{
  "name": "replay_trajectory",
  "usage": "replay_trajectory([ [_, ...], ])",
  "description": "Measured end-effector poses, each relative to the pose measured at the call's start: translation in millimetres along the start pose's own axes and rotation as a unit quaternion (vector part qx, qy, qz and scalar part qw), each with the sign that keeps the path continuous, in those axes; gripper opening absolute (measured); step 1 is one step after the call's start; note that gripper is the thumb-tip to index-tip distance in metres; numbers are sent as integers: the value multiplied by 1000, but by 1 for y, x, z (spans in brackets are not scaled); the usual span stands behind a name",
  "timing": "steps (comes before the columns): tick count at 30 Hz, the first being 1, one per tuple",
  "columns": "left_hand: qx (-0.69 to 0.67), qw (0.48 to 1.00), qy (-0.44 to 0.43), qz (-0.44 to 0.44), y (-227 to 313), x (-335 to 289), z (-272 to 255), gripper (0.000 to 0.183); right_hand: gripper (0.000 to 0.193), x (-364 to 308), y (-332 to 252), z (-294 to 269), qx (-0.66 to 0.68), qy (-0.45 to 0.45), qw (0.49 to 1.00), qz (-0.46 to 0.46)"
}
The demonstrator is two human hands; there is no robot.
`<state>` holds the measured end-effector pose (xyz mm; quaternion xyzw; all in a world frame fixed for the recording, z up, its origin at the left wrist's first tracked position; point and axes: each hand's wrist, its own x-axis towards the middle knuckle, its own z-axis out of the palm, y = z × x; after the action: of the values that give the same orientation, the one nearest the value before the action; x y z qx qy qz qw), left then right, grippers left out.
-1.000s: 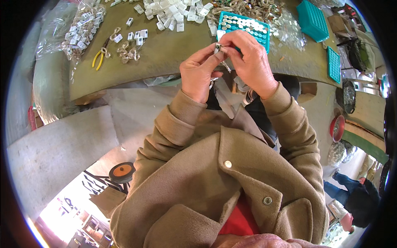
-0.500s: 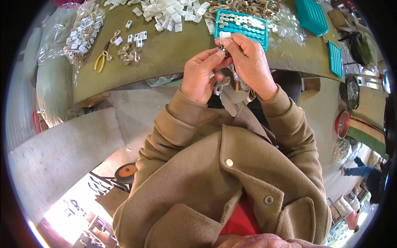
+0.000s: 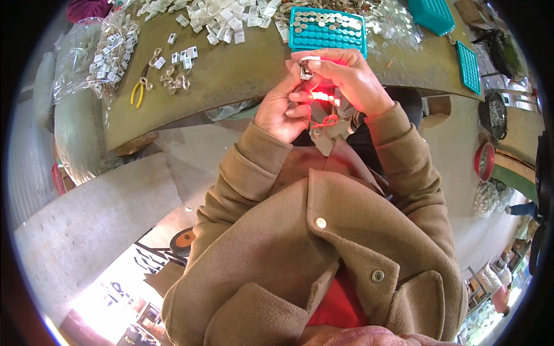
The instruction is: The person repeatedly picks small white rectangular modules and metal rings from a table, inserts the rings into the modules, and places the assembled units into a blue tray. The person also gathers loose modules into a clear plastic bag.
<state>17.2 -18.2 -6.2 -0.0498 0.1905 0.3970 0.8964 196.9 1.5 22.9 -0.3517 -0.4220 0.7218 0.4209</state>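
Left hand (image 3: 281,109): grip pinching a small white case (image 3: 305,71), upper centre of the frame.
Right hand (image 3: 359,81): grip pinching the case from the right.
Lights (image 3: 326,99): glowing red, just below the case.
Bench (image 3: 225,72): across the top, bearing a teal tray (image 3: 340,42) and, upper left, yellow pliers (image 3: 137,94).

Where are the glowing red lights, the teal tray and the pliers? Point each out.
Red lights (image 3: 325,98), head view: middle of the glow.
Teal tray (image 3: 329,40), head view: bare lower part.
Pliers (image 3: 141,96), head view: right yellow handle.
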Motion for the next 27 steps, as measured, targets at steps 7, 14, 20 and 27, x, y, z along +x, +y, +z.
replay_trajectory([
  [7,82,996,22,-8,-9,-2,8,27,39,-14,13,0,-396,58,875,-274],
  [14,222,968,106,-42,-23,2,13,22,28,-42,24,-18,-523,127,770,-344],
  [20,326,938,115,-35,-37,10,8,24,41,-68,35,-30,-540,146,757,-337],
  [27,408,908,84,38,-38,14,10,29,37,-70,27,-81,-702,326,582,-249],
])
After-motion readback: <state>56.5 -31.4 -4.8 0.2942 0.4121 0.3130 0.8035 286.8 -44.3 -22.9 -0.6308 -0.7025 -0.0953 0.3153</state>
